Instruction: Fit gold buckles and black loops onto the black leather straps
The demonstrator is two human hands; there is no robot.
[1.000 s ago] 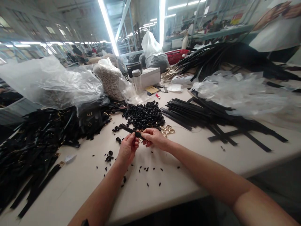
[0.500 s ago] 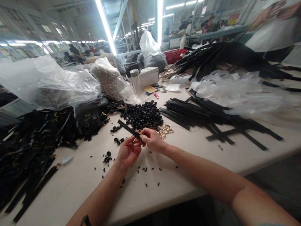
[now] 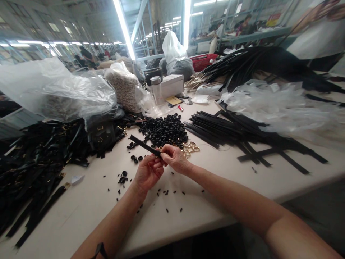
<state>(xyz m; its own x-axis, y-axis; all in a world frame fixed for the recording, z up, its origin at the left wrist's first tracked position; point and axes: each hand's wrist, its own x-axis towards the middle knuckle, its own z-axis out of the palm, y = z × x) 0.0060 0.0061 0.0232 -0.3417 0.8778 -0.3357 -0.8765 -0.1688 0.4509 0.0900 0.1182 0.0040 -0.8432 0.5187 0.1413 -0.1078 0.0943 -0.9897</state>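
Observation:
A short black strap point(image 3: 141, 144) sticks out up and to the left from between my two hands above the table. My left hand point(image 3: 147, 172) is curled with its fingertips pinching the strap's near end. My right hand point(image 3: 174, 158) pinches the same end from the right; whatever small part sits there is hidden by the fingers. Just behind the hands lie a heap of black loops point(image 3: 165, 131) and a few gold buckles point(image 3: 191, 148).
Loose black straps point(image 3: 231, 131) lie to the right, and a big pile of black straps with buckles point(image 3: 40, 158) fills the left. Clear plastic bags point(image 3: 61, 93), a white box point(image 3: 172, 84) and a metal flask point(image 3: 156, 90) stand behind. Small black bits point(image 3: 167, 194) dot the white table point(image 3: 88, 201).
The strap has slid further out to the upper left through my hands, and its free end has risen. Both hands stay close together in the same place.

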